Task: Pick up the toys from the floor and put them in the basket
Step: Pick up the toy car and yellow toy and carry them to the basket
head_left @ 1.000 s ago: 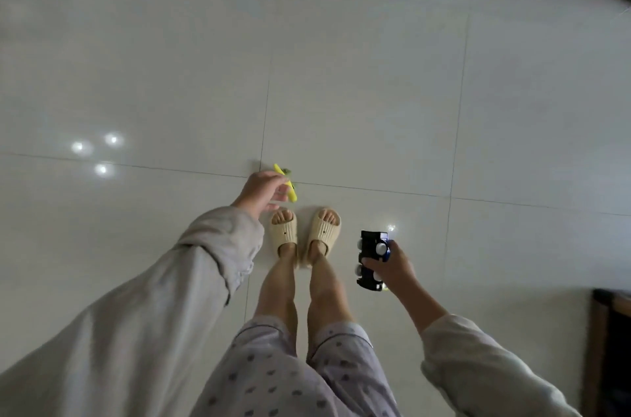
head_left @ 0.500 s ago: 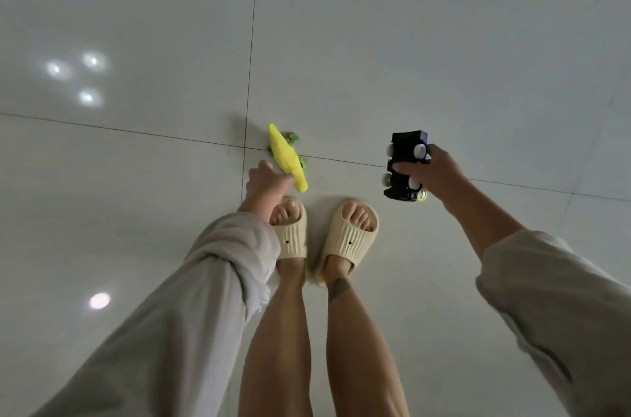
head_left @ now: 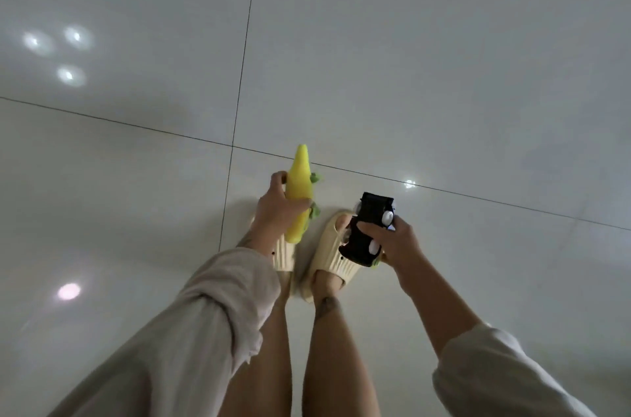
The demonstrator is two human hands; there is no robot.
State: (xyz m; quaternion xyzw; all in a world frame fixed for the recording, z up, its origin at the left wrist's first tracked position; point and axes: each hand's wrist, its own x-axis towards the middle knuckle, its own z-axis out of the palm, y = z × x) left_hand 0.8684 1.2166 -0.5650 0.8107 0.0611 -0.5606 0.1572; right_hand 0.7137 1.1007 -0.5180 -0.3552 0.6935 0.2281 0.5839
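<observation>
My left hand (head_left: pixel 273 211) is closed around a long yellow soft toy (head_left: pixel 299 191) with small green limbs, holding it just above my feet. The toy's pointed end sticks up past my fingers. To the right, my right hand (head_left: pixel 392 242) grips a black toy car (head_left: pixel 367 232) with white wheels, tilted, over my right slipper. No basket is in view.
I stand on pale glossy floor tiles (head_left: pixel 409 57) with dark grout lines crossing just ahead of my feet. My cream slippers (head_left: pixel 329 259) are side by side below both hands. Light reflections dot the floor at the left.
My left hand has closed on the yellow toy and lifted it off the floor. My right hand with the car has swung down and in toward my feet.
</observation>
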